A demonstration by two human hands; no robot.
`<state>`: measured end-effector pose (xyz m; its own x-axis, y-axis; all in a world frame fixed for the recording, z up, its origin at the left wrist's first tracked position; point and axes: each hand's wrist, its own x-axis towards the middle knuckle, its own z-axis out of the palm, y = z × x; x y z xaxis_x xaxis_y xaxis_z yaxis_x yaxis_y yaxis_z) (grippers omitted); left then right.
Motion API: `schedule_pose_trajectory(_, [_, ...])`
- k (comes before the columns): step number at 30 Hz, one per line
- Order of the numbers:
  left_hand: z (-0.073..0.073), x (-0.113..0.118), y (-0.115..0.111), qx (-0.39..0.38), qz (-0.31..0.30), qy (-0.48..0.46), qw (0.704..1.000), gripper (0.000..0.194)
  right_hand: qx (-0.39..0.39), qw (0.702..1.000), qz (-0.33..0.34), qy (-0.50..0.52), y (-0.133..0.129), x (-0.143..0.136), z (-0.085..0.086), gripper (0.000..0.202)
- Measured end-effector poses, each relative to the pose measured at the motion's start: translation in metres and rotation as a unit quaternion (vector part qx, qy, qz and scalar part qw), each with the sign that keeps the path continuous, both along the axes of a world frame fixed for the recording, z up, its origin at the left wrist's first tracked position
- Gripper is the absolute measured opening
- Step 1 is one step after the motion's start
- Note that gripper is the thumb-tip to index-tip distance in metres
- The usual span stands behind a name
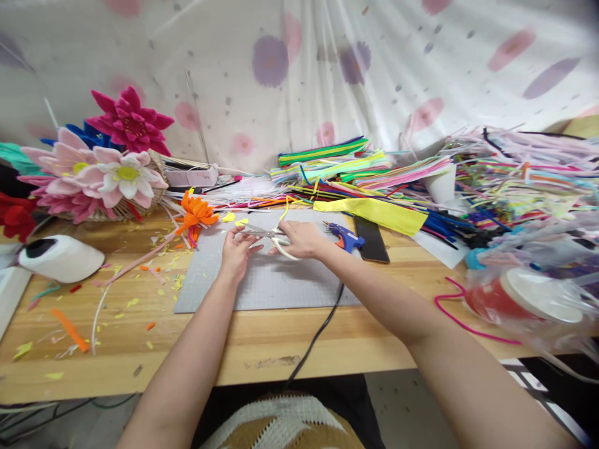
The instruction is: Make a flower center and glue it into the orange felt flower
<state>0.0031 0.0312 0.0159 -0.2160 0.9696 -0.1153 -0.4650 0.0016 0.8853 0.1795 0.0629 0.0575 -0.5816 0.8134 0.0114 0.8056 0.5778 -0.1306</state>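
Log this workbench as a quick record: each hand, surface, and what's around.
Right hand: holding white-handled scissors
Left hand: close to the scissors' blade end; whether it grips anything is unclear
Surface: gray cutting mat on wooden table
Left of hands: orange flower
Right of hands: blue glue gun
Behind: yellow strip

A whitish, sheer-looking curtain (210, 75) spans the whole back, falling in soft vertical folds and printed with pink and purple flower heads (270, 60) among small grey dots. Before it runs a light wooden desk (262, 337) with lengthwise plank grain and a dark scuff mark (276, 362) near its front edge. Below, grey floor (402, 405) shows, with cables (60, 408) at the left. Pale, diffuse light falls over curtain and wood
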Motion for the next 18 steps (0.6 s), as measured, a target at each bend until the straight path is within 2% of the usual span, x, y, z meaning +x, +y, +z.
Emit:
schedule_pose_trajectory(11, [-0.0010,0.0003,-0.0006,0.009,-0.023,0.006,1.000,0.050,0.000,1.000,-0.006,-0.027,0.0000,-0.0021,0.0004,0.065])
schedule_pose_trajectory(18, [0.0004,0.0006,-0.0004,0.040,-0.011,0.060,0.997,0.053,0.009,0.999,0.000,-0.049,-0.0026,0.0037,0.0051,0.068])
